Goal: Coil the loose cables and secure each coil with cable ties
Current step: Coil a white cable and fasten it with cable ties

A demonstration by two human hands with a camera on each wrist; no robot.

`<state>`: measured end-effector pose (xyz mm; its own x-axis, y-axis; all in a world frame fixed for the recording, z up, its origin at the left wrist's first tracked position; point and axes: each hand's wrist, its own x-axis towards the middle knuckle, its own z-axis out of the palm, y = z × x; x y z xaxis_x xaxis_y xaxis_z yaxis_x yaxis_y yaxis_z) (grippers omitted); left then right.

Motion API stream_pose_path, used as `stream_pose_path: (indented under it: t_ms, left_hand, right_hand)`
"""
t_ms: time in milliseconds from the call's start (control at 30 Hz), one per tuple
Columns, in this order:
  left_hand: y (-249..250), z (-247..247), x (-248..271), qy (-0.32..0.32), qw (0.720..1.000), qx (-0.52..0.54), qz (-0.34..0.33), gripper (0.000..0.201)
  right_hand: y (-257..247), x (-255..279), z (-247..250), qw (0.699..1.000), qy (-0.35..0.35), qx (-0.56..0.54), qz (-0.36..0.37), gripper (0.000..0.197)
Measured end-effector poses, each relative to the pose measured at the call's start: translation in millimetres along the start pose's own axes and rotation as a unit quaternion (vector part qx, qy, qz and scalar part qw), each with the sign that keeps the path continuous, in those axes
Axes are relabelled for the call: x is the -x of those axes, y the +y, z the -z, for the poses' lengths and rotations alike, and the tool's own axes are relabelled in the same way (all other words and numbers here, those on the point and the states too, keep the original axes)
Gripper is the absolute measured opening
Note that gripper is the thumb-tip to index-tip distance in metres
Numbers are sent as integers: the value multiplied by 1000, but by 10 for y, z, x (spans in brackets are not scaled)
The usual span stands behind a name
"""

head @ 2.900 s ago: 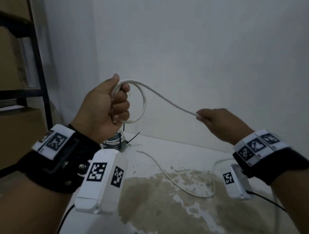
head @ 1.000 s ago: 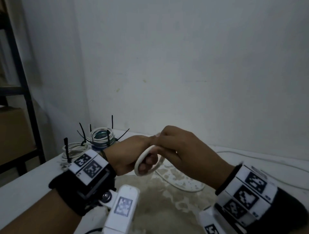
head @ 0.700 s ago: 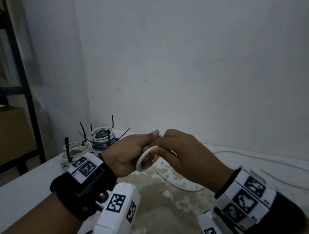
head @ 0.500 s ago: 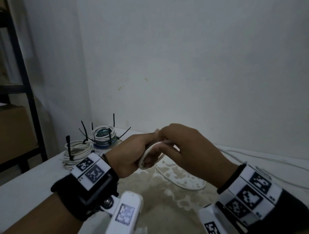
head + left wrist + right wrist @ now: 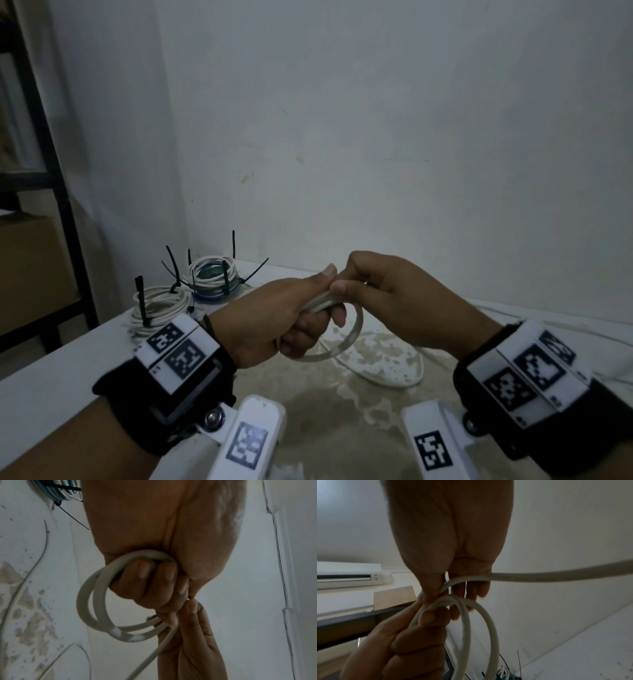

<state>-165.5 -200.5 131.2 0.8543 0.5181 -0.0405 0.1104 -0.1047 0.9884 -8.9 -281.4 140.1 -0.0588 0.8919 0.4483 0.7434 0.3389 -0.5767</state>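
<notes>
A white cable forms a small coil (image 5: 354,329) of two loops above the table. My left hand (image 5: 308,308) grips the coil in a fist, thumb on top. My right hand (image 5: 346,284) touches it from the right and pinches the cable at the top of the coil. In the left wrist view the loops (image 5: 85,601) hang from the curled fingers (image 5: 154,581). In the right wrist view the loose tail (image 5: 556,576) runs off to the right from under the right hand (image 5: 450,588). The slack (image 5: 394,380) lies curved on the table.
Two tied coils stand at the table's back left: a white one (image 5: 157,305) and a white and blue one (image 5: 214,277), black tie ends sticking up. A black shelf frame (image 5: 51,171) and a cardboard box (image 5: 30,267) are at the left. The white table (image 5: 51,370) has a stained patch.
The hands came down from chest height and met. The right hand brought the stretched cable to the left fist, making a second loop. Over the last second they barely moved.
</notes>
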Motion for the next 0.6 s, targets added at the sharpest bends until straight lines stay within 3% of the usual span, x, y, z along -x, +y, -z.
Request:
stream_pose_path:
  t_ms: [133,267,400,500,600]
  left_hand:
    - [5,-14,5,19,999,-34,-4,58]
    - [-3,-15,-30,67,997,26,-26,47]
    - [-7,-15,-37,112,987,19,-114,29]
    - [6,-40,-41,133,977,35,-165,26]
    - [34,-33,-63,130,968,85,-196,25]
  right_hand:
    - [10,24,-27,992,-25,-122,-12,23]
    - [122,48,-117,994,54,-98,4,20]
    - [148,90,-207,990,111,-88,25,20]
    - [116,84,-218,990,123,-31,59,16]
    - [108,35,-171,982,172,-59,51,17]
